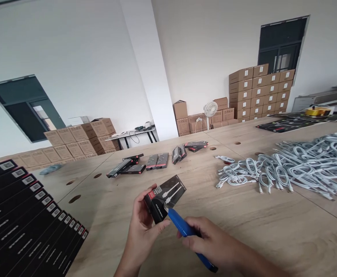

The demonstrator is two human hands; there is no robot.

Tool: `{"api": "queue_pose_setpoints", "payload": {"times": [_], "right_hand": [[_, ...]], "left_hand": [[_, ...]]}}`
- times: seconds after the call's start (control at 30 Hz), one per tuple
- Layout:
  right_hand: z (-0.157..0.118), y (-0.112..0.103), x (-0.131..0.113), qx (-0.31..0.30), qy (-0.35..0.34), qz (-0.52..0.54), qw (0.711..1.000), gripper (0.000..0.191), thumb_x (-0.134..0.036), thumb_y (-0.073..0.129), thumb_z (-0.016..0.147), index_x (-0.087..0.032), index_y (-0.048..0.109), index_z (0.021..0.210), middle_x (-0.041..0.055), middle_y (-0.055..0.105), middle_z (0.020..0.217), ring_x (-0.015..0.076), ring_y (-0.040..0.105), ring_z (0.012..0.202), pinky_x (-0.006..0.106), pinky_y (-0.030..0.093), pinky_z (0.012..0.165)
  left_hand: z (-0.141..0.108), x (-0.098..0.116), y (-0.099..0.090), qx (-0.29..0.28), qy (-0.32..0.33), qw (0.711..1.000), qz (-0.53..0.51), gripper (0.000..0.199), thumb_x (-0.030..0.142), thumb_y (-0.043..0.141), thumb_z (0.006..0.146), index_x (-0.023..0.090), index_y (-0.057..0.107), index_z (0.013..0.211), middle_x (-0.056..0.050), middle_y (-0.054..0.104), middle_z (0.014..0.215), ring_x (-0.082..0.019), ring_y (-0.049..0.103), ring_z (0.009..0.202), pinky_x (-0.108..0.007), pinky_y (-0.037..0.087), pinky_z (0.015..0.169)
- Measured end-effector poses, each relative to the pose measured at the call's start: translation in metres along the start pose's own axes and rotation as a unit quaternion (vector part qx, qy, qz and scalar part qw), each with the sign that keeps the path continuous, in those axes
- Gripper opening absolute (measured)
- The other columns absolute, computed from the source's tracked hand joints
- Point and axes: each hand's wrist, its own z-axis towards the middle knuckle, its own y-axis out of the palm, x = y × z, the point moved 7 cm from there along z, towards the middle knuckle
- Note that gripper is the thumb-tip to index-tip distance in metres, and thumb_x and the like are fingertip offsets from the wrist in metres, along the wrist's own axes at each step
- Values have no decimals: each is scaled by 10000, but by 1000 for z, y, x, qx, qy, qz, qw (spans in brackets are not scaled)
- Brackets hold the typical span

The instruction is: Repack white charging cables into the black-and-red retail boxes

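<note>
Black cable box (164,195) up off the table (231,211), held by the left hand (144,221), thumb and fingers around one end. The right hand (207,238) grips a blue cutter (182,224), tip at the box's side (contact is hard to tell). Cutting looks barely begun: no opening shows. Beyond, small boxes (163,161) look closed; cables (303,165) lie heaped rightward, black packs (27,231) leftward.
</note>
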Motion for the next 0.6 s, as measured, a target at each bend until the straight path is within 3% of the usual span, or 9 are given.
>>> {"api": "queue_pose_setpoints", "payload": {"times": [0.2, 0.4, 0.5, 0.6], "right_hand": [[-3, 3, 1, -23, 6, 4, 1000, 189, -243, 603, 799, -197, 703, 953, -31, 553, 759, 132, 506, 711, 218, 379, 617], [-8, 12, 0, -45, 13, -1, 999, 205, -288, 659, 813, -183, 687, 987, -20, 560, 819, 130, 511, 759, 207, 383, 641], [-5, 14, 1, -24, 20, -26, 999, 132, -286, 629, 836, -182, 647, 915, -29, 517, 783, 124, 483, 732, 218, 360, 628], [3, 10, 8, 35, 19, -22, 999, 108, -287, 577, 856, -181, 591, 839, -39, 474, 733, 124, 455, 703, 240, 348, 634]], "left_hand": [[3, 6, -8, 1, 5, 1000, 3, 803, 127, 959, 506, 294, 632, 1220, -104, 586, 1449, -302, 595, 1286, -328, 555, 977], [3, 4, -12, -34, 12, 999, 15, 826, 166, 949, 567, 343, 598, 1293, -76, 556, 1493, -283, 568, 1328, -323, 527, 1025], [3, 4, -13, -40, 24, 999, 19, 826, 183, 948, 580, 354, 593, 1306, -68, 573, 1479, -284, 578, 1319, -322, 532, 1023], [3, 3, -11, -44, 30, 998, 24, 822, 189, 943, 587, 350, 591, 1313, -68, 586, 1463, -292, 583, 1315, -326, 543, 1014]]}}
